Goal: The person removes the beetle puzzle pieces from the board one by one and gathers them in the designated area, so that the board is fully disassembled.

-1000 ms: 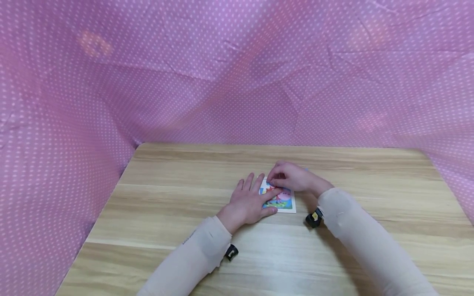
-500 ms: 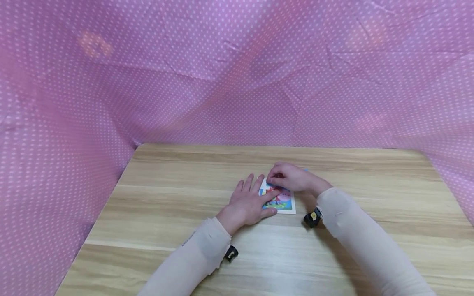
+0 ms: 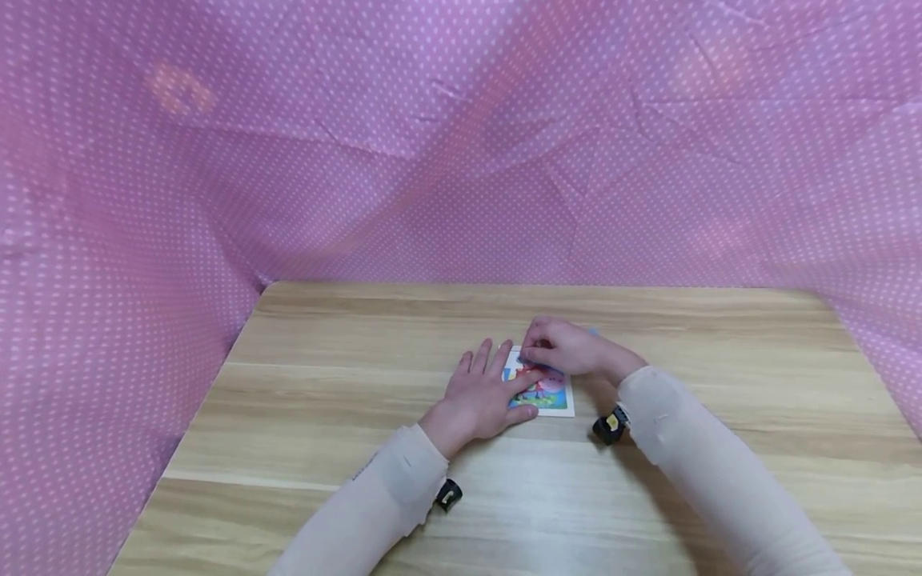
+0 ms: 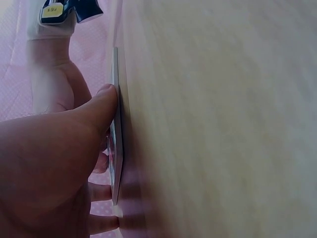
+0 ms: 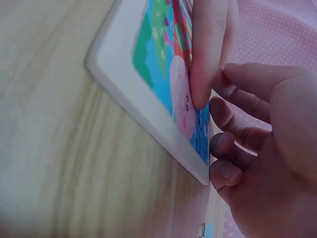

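A flat jigsaw puzzle (image 3: 553,398) with a white border and a cartoon pig picture lies on the table. My left hand (image 3: 475,400) rests across its left side with fingers spread; in the left wrist view the thumb (image 4: 105,101) lies on the board's edge. Bent over the upper part is my right hand (image 3: 565,346), thumb and forefinger together at a small blue puzzle piece (image 3: 521,359), mostly hidden by the fingers. The right wrist view shows the other right fingers (image 5: 225,173) curled by the board's edge, near a straight left finger (image 5: 205,59).
The wood-grain table (image 3: 324,336) has a pink dotted cloth (image 3: 461,200) hanging behind and at its sides. A small blue piece (image 3: 594,331) lies behind my right hand, also seen low in the right wrist view. Both wrists carry small black cameras (image 3: 610,426).
My right fingertips shift very slightly at the puzzle's upper left, and less blue shows beside them. My left hand stays in place on the puzzle.
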`<state>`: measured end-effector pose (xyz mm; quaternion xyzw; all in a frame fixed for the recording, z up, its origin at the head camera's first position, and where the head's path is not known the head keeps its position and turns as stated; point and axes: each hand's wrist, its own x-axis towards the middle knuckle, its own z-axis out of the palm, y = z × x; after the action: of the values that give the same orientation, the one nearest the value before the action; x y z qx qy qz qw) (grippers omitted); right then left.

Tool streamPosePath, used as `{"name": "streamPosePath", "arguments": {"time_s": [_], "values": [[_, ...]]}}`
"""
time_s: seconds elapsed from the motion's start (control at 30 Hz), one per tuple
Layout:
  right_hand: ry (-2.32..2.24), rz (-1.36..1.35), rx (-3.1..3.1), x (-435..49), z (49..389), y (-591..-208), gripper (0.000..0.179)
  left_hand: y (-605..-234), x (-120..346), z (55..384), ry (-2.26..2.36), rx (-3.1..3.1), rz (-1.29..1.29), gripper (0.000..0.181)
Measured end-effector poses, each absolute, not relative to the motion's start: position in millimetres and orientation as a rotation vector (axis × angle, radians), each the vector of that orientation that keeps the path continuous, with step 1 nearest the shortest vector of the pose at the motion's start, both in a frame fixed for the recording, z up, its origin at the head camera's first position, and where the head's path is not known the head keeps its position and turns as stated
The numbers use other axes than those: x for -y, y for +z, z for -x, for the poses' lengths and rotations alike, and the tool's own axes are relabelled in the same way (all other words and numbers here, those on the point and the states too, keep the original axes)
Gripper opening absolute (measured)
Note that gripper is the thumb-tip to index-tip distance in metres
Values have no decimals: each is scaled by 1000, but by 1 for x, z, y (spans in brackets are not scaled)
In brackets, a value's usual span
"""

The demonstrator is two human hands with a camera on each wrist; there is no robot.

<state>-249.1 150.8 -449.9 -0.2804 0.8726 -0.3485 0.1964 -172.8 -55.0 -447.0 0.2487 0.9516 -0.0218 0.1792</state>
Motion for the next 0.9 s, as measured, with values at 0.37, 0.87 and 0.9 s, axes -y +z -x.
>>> {"name": "streamPosePath", "arguments": {"time_s": [0.37, 0.87, 0.9], "values": [[-912, 866, -2481, -149, 250, -449, 18, -446, 55, 173, -43, -2691, -707, 63], [-936, 809, -2399, -150, 252, -445, 18, -445, 55, 174, -55, -2680, -703, 63], [-934, 805, -2400, -150, 251, -444, 19, -446, 55, 174, -56, -2679, -704, 63]]}}
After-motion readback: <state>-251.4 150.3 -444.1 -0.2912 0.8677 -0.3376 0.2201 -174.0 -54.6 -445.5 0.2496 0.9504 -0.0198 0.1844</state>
